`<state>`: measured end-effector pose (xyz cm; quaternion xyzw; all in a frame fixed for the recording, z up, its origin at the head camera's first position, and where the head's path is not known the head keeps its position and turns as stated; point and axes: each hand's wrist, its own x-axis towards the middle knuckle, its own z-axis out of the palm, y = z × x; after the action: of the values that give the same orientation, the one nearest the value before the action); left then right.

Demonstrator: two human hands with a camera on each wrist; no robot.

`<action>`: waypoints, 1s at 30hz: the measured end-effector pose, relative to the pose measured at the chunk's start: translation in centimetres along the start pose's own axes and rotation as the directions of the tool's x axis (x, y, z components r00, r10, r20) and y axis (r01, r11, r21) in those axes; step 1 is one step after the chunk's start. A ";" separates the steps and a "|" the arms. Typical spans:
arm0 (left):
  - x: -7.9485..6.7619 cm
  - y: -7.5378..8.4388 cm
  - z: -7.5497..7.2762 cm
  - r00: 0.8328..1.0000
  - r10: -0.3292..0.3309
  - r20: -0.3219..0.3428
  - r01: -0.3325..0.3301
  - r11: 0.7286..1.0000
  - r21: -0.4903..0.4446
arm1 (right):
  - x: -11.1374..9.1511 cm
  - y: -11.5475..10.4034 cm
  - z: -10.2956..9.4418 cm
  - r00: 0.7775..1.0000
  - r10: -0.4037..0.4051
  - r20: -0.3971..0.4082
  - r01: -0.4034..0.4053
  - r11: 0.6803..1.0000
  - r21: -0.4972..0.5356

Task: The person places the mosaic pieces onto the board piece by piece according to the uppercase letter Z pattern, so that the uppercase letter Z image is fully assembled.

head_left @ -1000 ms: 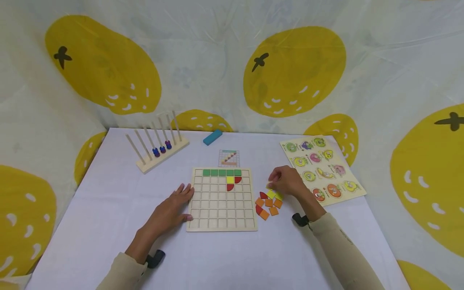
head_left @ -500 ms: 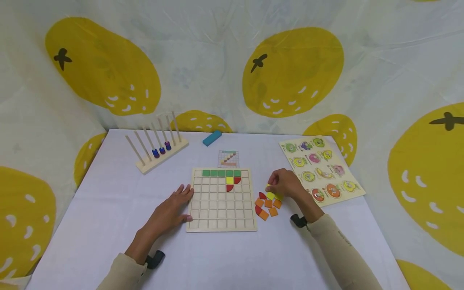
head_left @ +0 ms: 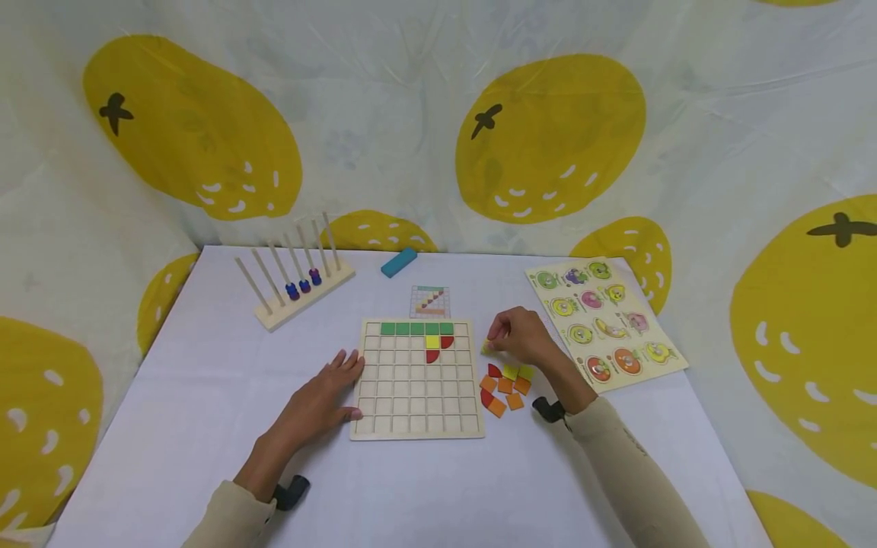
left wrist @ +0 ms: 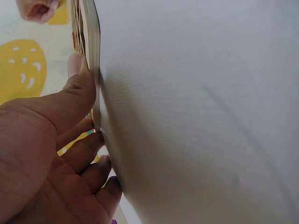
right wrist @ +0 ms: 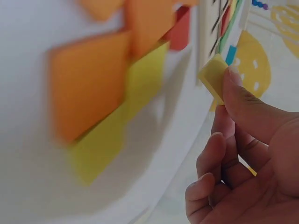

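My right hand [head_left: 524,337] pinches a yellow square tile [right wrist: 215,78] between thumb and fingers, raised off the table beside the board's right edge. My left hand [head_left: 322,399] rests at the left edge of the wooden grid board [head_left: 404,396], thumb and fingertips touching its side. On the board, a row of green tiles [head_left: 417,329] fills part of the top row. Below it sit one yellow tile [head_left: 432,342] and two red quarter-round tiles [head_left: 432,355]. Loose orange tiles [head_left: 505,385], yellow tiles [head_left: 510,371] and red tiles [head_left: 494,371] lie below my right hand.
A small pattern card [head_left: 430,302] lies just behind the board. Farther back are a teal block [head_left: 400,262] and, to the left, a peg stand [head_left: 304,297] with blue and red beads. A fruit puzzle board [head_left: 606,323] lies right of my right hand.
My right hand has lifted the yellow tile away from the loose pile and moved left toward the board. The left hand stays at the board's edge.
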<state>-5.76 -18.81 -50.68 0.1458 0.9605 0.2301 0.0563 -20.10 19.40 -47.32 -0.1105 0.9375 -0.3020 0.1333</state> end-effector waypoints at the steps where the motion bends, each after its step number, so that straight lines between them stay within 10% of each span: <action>1: 0.0 0.0 0.0 1.000 0.000 -0.001 0.000 1.000 0.000 | 0.2 -0.4 0.3 1.000 -0.011 0.003 0.011 1.000 0.001; 30: 0.2 -0.4 0.2 1.000 0.008 -0.003 -0.008 1.000 -0.028 | 3.1 -9.8 7.0 0.975 -0.187 0.117 0.192 0.981 -0.034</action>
<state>-5.97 -19.03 -51.02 0.1484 0.9568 0.2438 0.0558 -19.52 6.97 -47.56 -0.2195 0.9200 -0.2855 0.1544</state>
